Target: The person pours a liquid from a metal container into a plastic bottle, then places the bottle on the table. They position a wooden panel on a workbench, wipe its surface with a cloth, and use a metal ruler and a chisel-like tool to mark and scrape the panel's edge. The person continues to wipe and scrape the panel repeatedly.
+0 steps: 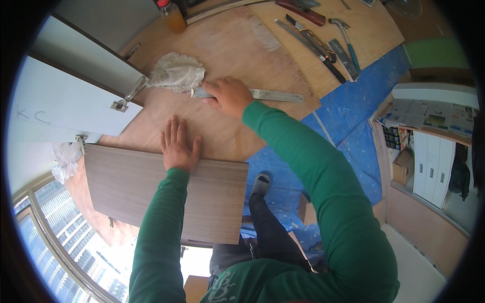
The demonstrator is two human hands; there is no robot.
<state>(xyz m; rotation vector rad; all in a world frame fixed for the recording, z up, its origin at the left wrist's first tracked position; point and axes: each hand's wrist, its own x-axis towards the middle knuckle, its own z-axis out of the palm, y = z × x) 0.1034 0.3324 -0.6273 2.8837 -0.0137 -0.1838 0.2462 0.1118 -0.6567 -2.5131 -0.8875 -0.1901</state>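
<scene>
My right hand (pixel 230 96) is closed around a flat steel ruler (pixel 278 96) that lies across the plywood worktop (pixel 237 55). One end of it sticks out past my thumb, and the longer part runs off to the right. Flat and with spread fingers, my left hand (pixel 179 144) rests where the worktop meets a wood-grain panel (pixel 166 187). The heel of that hand is over the panel's far edge; the fingertips touch the plywood. A crumpled whitish cloth (pixel 177 72) lies just beyond the ruler's left end.
White cabinet panels (pixel 76 98) with metal hinges (pixel 121 105) stand at left. A hammer (pixel 346 43), a black-handled saw (pixel 313 50) and a scraper-like blade (pixel 343 59) lie far right. A red-capped bottle (pixel 173 17) stands at the back. Blue sheeting (pixel 348 131) covers the floor.
</scene>
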